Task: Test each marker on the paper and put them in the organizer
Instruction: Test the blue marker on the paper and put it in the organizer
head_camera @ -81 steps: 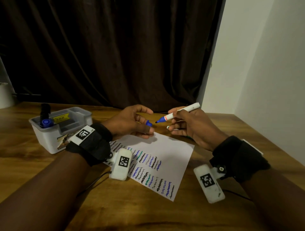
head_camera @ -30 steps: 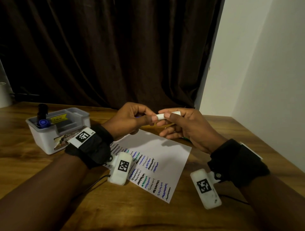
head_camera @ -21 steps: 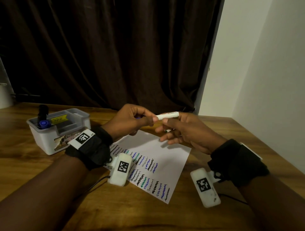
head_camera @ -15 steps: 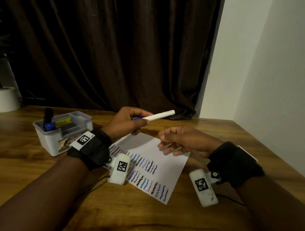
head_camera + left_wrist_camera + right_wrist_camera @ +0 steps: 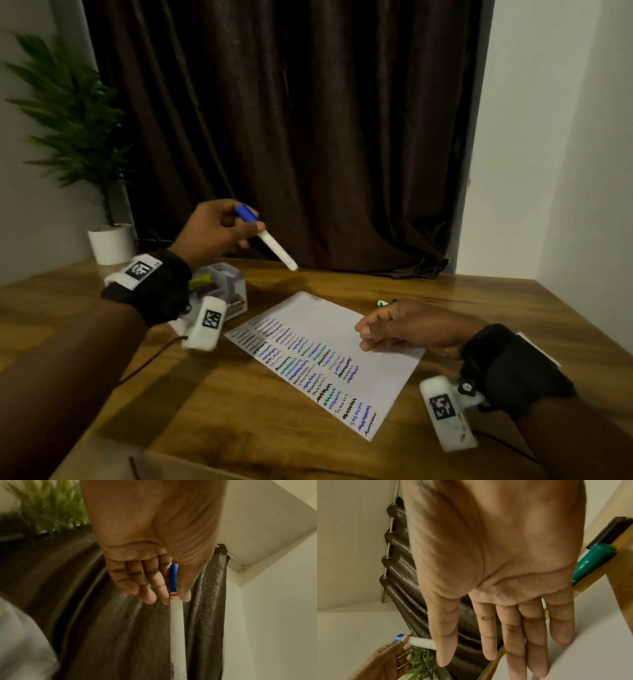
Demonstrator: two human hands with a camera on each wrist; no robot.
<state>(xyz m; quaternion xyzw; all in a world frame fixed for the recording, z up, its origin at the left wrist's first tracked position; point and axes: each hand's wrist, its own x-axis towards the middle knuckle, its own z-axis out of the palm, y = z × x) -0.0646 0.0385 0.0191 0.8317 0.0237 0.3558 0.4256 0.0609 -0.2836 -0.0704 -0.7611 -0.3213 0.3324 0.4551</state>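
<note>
My left hand (image 5: 219, 229) is raised above the table and pinches a capped white marker with a blue cap (image 5: 270, 241), cap end up, body slanting down to the right. The left wrist view shows the same marker (image 5: 176, 615) held between thumb and fingers. Below that wrist sits the grey organizer (image 5: 222, 286), partly hidden. My right hand (image 5: 394, 329) rests empty on the right part of the white paper (image 5: 329, 315), fingers straight in the right wrist view (image 5: 513, 628). A green-capped marker (image 5: 590, 563) and a black one (image 5: 611, 532) lie on the table beyond that hand.
The paper carries rows of black, blue and green squiggles (image 5: 308, 366). A potted plant in a white pot (image 5: 111, 243) stands at the back left. A dark curtain (image 5: 291, 120) hangs behind the wooden table (image 5: 239, 411); a white wall is at the right.
The marker got its cap and passed from right hand to left. My left hand has lifted it and swung left over the organizer; my right hand dropped empty onto the paper.
</note>
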